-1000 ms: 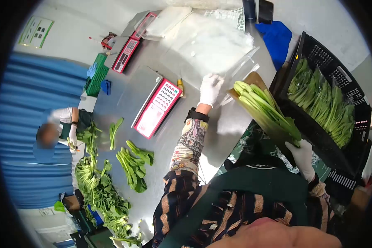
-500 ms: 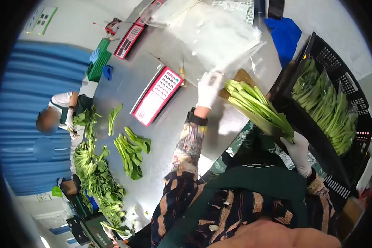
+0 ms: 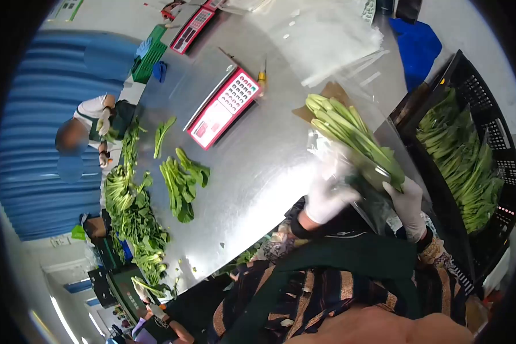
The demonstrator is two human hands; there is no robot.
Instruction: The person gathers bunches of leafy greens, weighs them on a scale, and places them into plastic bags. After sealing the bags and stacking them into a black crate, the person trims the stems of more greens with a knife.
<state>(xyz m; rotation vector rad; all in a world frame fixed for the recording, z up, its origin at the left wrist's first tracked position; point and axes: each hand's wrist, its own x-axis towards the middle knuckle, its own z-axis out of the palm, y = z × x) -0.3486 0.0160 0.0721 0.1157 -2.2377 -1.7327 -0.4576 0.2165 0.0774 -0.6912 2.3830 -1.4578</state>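
A bunch of leafy greens (image 3: pixel 350 135) with pale stalks lies slanted in front of me, its stalk ends over a brown flat piece (image 3: pixel 302 113). My right hand (image 3: pixel 407 209), in a white glove, is closed around the leafy end. Clear plastic bag film (image 3: pixel 378 215) wraps around and hangs below the bunch. Beside it, my gloved left hand (image 3: pixel 329 195) grips the film along the near side; its fingers are partly smeared by motion.
A red-edged scale (image 3: pixel 223 109) stands on the metal table (image 3: pixel 252 183). Clear bags (image 3: pixel 327 46) are stacked at the back. A black crate (image 3: pixel 493 126) of bagged greens is on my right. Loose greens (image 3: pixel 180 183) and a larger pile (image 3: pixel 129 212) lie left, near a co-worker (image 3: pixel 97 123).
My left hand has come down and toward me from the bag stack to the near side of the greens, bringing film around them. My right hand still holds the leafy end.
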